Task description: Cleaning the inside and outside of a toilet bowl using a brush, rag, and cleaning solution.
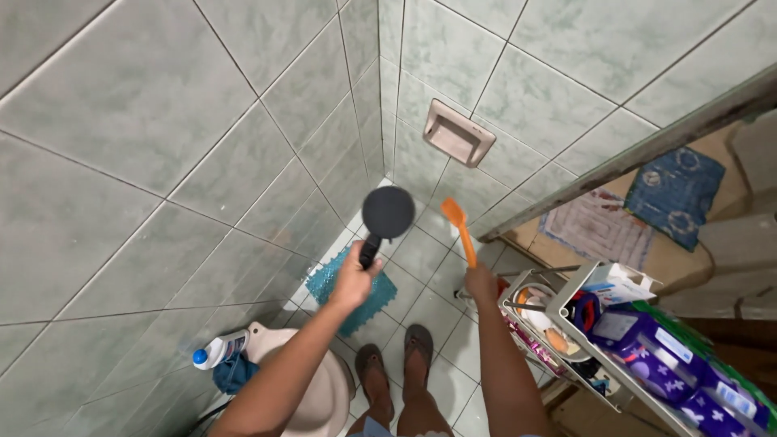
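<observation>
The left hand (354,279) grips a black shower head (387,212) pointing to twelve o'clock, the right hand (481,283) clenches an orange brush (459,226) whose bristles seem hidden.

Matt black shower head (388,212), glossy tiles (121,105)

The left hand (354,281) grips a black shower head (387,213), raised toward the green tiled wall (146,146). The right hand (481,283) holds an orange brush (459,228) upright. 2 sandalled feet (396,366) stand beside a teal mat (350,291).
</observation>
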